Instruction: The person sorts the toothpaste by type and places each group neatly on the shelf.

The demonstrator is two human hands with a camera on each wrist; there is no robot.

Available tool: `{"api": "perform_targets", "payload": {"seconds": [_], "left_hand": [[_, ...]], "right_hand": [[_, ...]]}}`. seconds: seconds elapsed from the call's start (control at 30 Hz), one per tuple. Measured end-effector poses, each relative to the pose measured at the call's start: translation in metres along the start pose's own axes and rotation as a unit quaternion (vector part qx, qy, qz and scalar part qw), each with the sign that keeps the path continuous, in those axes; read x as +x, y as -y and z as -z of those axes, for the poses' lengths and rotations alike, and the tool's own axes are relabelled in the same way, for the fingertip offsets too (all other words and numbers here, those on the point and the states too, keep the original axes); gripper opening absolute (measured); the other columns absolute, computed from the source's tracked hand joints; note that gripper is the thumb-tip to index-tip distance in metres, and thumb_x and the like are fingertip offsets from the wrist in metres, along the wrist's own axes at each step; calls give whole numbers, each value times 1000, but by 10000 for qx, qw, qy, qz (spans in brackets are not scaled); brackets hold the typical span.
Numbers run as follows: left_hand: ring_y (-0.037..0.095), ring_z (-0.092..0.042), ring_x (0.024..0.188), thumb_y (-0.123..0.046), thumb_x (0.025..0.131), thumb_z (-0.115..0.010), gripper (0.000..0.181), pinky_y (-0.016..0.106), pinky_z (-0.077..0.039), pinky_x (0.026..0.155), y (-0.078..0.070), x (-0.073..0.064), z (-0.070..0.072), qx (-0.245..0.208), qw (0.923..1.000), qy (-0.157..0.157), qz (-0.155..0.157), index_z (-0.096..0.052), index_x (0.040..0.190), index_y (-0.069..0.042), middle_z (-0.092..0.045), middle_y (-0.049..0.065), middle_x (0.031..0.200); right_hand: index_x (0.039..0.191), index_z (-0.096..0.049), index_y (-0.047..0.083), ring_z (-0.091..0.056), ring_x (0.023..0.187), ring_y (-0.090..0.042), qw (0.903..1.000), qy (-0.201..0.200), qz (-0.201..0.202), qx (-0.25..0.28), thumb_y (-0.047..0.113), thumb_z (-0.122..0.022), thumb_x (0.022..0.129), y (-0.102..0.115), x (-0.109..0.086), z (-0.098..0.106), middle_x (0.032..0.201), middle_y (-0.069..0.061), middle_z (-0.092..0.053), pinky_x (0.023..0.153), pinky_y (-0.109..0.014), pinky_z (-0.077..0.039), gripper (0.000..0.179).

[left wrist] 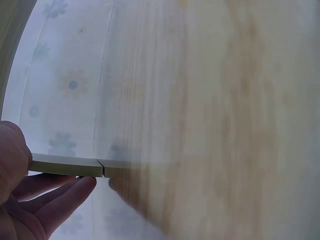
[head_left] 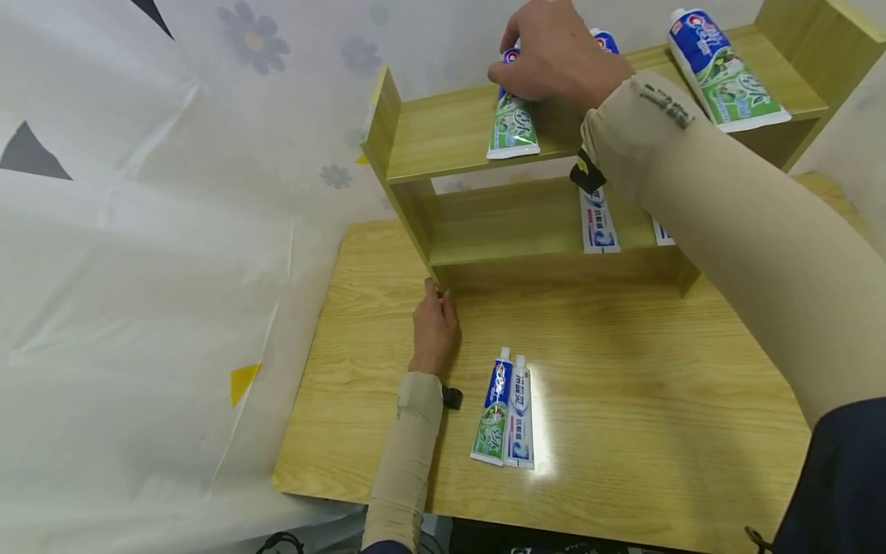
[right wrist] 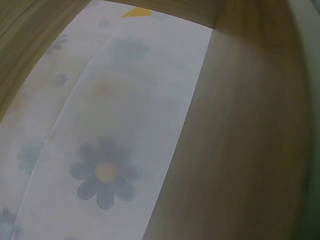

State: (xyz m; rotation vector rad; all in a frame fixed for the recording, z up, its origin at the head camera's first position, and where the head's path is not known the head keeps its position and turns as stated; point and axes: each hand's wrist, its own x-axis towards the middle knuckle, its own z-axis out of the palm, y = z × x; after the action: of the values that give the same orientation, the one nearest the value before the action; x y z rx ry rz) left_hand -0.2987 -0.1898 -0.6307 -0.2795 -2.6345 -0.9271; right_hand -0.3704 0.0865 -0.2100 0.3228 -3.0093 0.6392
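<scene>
My right hand (head_left: 561,58) reaches over the upper board of a wooden shelf unit (head_left: 505,227). Its fingers grip the cap end of a blue and green toothpaste tube (head_left: 514,129), whose flat end points toward me on that board. Low at the unit's left side, my left hand (head_left: 434,327) pinches the edge of the side panel (left wrist: 67,166), thumb on one face and fingers on the other in the left wrist view. Near this hand, a blue and green tube (head_left: 492,412) lies beside a white toothpaste tube (head_left: 520,415) on the table. The right wrist view shows no fingers.
Another blue and green tube (head_left: 727,73) lies at the upper board's right, and one more (head_left: 604,40) is mostly behind my right hand. White tubes (head_left: 598,219) lie on the lower board, partly covered by my sleeve. The unit stands on a wooden table (head_left: 623,400) by a papered wall.
</scene>
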Motion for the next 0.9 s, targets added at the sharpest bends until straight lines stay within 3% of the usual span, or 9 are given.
{"api": "perform_targets", "payload": {"seconds": [0.3, 0.5, 0.6, 0.63, 0.73, 0.8, 0.87, 0.9], "left_hand": [[14, -55, 59, -41, 119, -33, 35, 27, -43, 49, 2, 1, 2, 65, 9999, -77, -107, -49, 127, -11, -60, 4, 78], [19, -56, 58, -32, 119, -42, 27, 37, -47, 52, -7, 1, 6, -179, 9996, -219, -89, -50, 125, -7, -64, 11, 80], [22, -58, 58, -25, 119, -46, 21, 40, -49, 52, -18, 0, 11, -166, 9994, -275, -142, -51, 123, -5, -66, 14, 81], [20, -56, 58, -29, 119, -44, 24, 38, -47, 51, -12, 1, 8, -265, 9993, -261, -99, -51, 123, -7, -65, 13, 80], [19, -56, 59, -32, 119, -42, 26, 35, -46, 51, -14, 0, 7, -190, 9998, -80, 21, -50, 123, -8, -64, 11, 81], [15, -54, 60, -37, 119, -40, 29, 31, -45, 51, -5, 1, 0, -221, 9997, -18, 99, -50, 125, -10, -63, 9, 82], [16, -55, 61, -37, 119, -39, 29, 31, -45, 52, -5, 1, -1, -199, 9998, 13, 98, -50, 126, -11, -63, 9, 82], [17, -56, 62, -33, 119, -41, 26, 32, -46, 53, -12, -1, 6, -158, 9999, -4, 62, -50, 126, -9, -64, 9, 83]], "right_hand": [[166, -41, 3, -44, 147, -43, 9999, 12, 150, 30, 41, -39, 112, 4, -9, 2, 167, -27, -42, 126, -56, -41, 66], [166, -41, 5, -42, 148, -43, 9997, -138, 106, 190, 43, -36, 113, 6, -18, 8, 173, -22, -33, 128, -57, -39, 65], [164, -45, 7, -45, 143, -39, 9986, -399, 95, 338, 43, -36, 114, 4, -25, 12, 170, -21, -38, 123, -53, -44, 62], [163, -46, 8, -46, 143, -38, 9980, -492, 92, 390, 43, -37, 114, 3, -28, 13, 169, -21, -40, 121, -52, -45, 61], [164, -45, 10, -50, 143, -36, 9960, -734, 114, 493, 42, -38, 114, -1, -38, 15, 164, -20, -46, 117, -51, -48, 60], [164, -44, 11, -50, 147, -36, 9947, -847, 132, 566, 41, -40, 113, -4, -48, 15, 166, -20, -47, 119, -53, -49, 60], [165, -44, 11, -51, 147, -37, 9934, -934, 196, 642, 40, -41, 113, -6, -57, 15, 166, -19, -47, 120, -54, -48, 59], [164, -45, 11, -51, 147, -37, 9925, -981, 245, 683, 40, -42, 113, -6, -62, 14, 166, -19, -48, 120, -55, -48, 59]]}}
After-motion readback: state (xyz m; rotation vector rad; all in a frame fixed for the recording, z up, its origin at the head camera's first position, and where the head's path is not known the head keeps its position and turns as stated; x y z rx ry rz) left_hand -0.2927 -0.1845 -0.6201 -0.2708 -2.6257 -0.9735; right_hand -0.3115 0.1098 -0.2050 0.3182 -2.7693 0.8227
